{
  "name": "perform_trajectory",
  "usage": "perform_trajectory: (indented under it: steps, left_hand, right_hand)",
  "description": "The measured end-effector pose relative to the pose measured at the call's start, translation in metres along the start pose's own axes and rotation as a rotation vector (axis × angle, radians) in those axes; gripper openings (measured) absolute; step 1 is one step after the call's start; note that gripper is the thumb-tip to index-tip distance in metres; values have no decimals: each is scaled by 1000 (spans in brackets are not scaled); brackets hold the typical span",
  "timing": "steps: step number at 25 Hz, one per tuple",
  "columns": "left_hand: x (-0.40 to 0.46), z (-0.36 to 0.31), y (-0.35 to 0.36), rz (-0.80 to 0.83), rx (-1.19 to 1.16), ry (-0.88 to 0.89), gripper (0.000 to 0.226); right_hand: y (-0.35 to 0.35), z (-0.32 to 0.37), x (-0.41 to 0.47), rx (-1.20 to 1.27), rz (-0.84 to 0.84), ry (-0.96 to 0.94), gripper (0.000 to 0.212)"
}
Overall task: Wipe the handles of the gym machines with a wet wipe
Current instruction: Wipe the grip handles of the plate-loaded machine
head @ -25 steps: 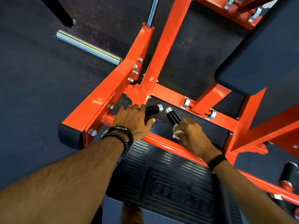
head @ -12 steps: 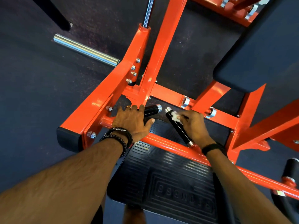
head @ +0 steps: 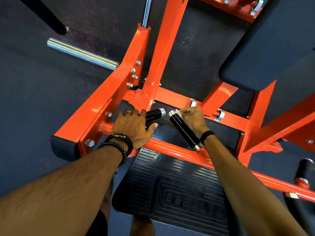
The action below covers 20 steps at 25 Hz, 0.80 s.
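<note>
1. Head view showed your right hand (head: 192, 120) at the far, chrome-capped tip of the right handle (head: 185, 130), its fingers pinching a wet wipe (head: 177, 111) against that cap. The wipe sat under your fingertips, mostly hidden; only a white corner showed beyond them.

2. Your left hand (head: 134, 126) lay over the left handle (head: 154, 114), fingers curled around its near end, thumb spread toward the footplate (head: 170, 189). In my judgement this grip braced you while leaning in, and it held no wipe.

3. Right handle's black sleeve, on the wrist side of your fingers, was uncovered down to its lower chrome collar at the orange crossbar (head: 172, 148). I judged the stroke to be at its end point on this handle.

4. Left handle's chrome end projected past your fingertips, just beside the right handle's cap. Whether that handle had been wiped could not be told.

5. Risk noted: so small a pinch of wipe could miss the sleeve's underside.
</note>
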<state>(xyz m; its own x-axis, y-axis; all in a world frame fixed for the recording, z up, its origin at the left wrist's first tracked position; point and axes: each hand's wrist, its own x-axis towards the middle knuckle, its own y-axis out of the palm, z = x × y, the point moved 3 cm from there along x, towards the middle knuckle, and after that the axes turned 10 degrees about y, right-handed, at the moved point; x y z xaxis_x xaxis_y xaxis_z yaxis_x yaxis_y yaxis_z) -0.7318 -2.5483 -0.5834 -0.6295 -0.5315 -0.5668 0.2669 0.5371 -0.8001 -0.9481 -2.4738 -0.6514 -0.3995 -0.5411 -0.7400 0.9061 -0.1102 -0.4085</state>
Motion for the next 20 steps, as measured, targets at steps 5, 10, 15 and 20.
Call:
perform_trajectory:
  steps: [5, 10, 15, 20]
  left_hand:
    - [-1, 0, 0, 7, -3, 0, 67]
    - [-1, 0, -2, 14, -5, 3, 68]
    - [-1, -1, -4, 15, 4, 7, 66]
    - [-1, -1, -4, 25, 9, 1, 65]
  right_hand:
    - [-38, -39, -55, 40, 184, 106, 18]
    - [-40, -50, -46, 88, 310, 330, 19]
    - [2, -7, 4, 454, 430, 549, 34]
    - [-18, -38, -40, 461, 660, 664, 45]
